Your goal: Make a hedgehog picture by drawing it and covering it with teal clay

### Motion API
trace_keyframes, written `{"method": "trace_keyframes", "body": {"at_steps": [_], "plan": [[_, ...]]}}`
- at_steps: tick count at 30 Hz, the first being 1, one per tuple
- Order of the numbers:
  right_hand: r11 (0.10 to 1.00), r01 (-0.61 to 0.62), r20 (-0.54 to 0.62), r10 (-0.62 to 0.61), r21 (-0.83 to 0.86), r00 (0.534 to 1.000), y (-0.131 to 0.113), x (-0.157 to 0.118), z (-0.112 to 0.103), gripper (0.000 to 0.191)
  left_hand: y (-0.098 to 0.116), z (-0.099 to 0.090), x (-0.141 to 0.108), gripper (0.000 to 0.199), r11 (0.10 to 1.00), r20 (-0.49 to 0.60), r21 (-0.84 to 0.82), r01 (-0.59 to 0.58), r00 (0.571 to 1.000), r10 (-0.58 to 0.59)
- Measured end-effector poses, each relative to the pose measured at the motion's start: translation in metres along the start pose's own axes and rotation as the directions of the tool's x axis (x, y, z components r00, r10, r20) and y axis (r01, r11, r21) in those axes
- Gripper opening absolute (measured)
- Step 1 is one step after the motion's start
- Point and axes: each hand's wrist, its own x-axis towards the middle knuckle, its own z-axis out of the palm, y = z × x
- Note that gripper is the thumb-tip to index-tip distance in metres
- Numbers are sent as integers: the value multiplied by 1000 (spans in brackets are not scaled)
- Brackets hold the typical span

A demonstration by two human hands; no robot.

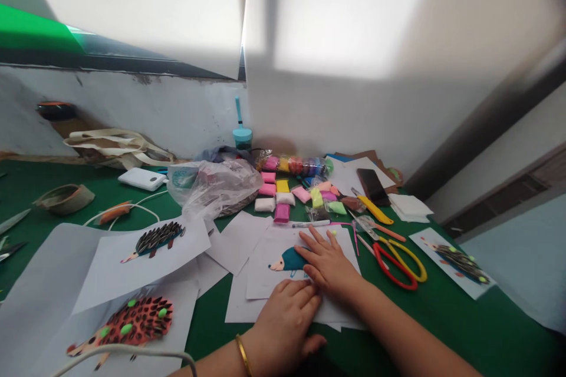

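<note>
A white sheet (260,285) in front of me carries a hedgehog shape with a teal body (292,259) and a pale pink face. My right hand (329,262) lies on the right part of the teal body, its fingers spread and pointing up and left. Part of the body is hidden beneath it. My left hand (289,312) rests on the lower edge of the sheet, just below and left of the right hand, with its fingers bent and close together and its thumb out to the right. A gold bangle circles the left wrist. Nothing shows in either hand.
Scissors with red and yellow handles (395,265) lie right of the sheet. Coloured clay packets (283,212), a plastic bag (216,185) and a phone (372,185) lie behind. Finished hedgehog pictures stand left, one red (141,318), and another (460,262) at right.
</note>
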Motion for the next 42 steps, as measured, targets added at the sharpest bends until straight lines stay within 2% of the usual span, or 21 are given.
{"method": "trace_keyframes", "body": {"at_steps": [7, 10, 13, 16, 19, 21, 24, 27, 29, 31, 36, 42], "plan": [[1000, -19, 39, 18, 11, 999, -1, -1, 2, 50, 1, -1, 1, 65, 1000, -11, -17, 3, 1000, -4], [1000, -8, 18, 8, 20, 1000, 0, -2, 3, 51, 1, -2, 1, 64, 1000, 1, -15, 6, 1000, -6], [998, -36, -123, 42, 56, 991, 11, -6, 2, 50, 0, -4, 1, 63, 1000, 20, -6, -11, 1000, 11], [985, -148, -312, 169, 92, 935, 33, -14, -4, 43, -1, -4, 1, 62, 1000, 23, 3, -23, 999, 23], [964, -243, -385, 267, 110, 883, 49, -23, -11, 32, -1, -3, 0, 62, 1000, 10, 13, -22, 1000, 22], [965, -226, -374, 260, 133, 890, 49, -27, -12, 30, -1, -3, -1, 62, 1000, 6, 19, -24, 1000, 24], [983, -95, -316, 140, 154, 938, 33, -28, -10, 30, -1, -2, -1, 60, 999, 4, 23, -28, 1000, 28], [993, 44, -159, -26, 106, 987, 14, -26, -6, 42, -2, 1, -1, 62, 999, -5, 23, -23, 1000, 23], [992, 96, -33, -94, 77, 995, 7, -24, -5, 52, -2, 3, -1, 65, 1000, -10, 23, -17, 1000, 17], [991, 116, 38, -118, 67, 992, 4, -22, -5, 55, -3, 4, -1, 67, 1000, -13, 24, -16, 1000, 16], [989, 130, 60, -135, 70, 989, 1, -19, -8, 68, 0, 1, 0, 64, 1000, -3, 14, -11, 1000, 11], [987, 140, 55, -145, 84, 988, -3, -18, -5, 71, 2, -1, 1, 63, 1000, 0, 14, -11, 1000, 11]]}}
